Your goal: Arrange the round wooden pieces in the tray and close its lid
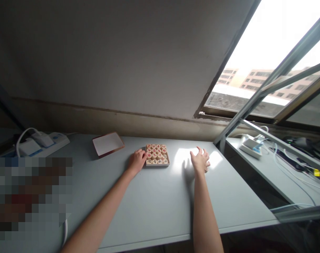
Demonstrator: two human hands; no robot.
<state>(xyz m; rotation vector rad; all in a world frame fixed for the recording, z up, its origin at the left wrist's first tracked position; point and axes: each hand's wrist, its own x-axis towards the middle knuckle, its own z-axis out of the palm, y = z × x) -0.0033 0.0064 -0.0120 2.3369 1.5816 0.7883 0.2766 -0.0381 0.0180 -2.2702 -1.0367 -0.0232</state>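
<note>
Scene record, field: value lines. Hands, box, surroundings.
left_hand: left hand, fingers curled at the box's left edge; grip unclear
right_hand: right hand, raised, fingers spread, right of the box
box: shallow box on the table
contents: round pieces in rows, red or dark characters
lid: lid-like tray, left of the box, inside up
far_left: power strip

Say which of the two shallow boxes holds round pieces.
The right-hand box beside the left hand: rows of round pieces sit inside, while the other box shows bare white.
</note>
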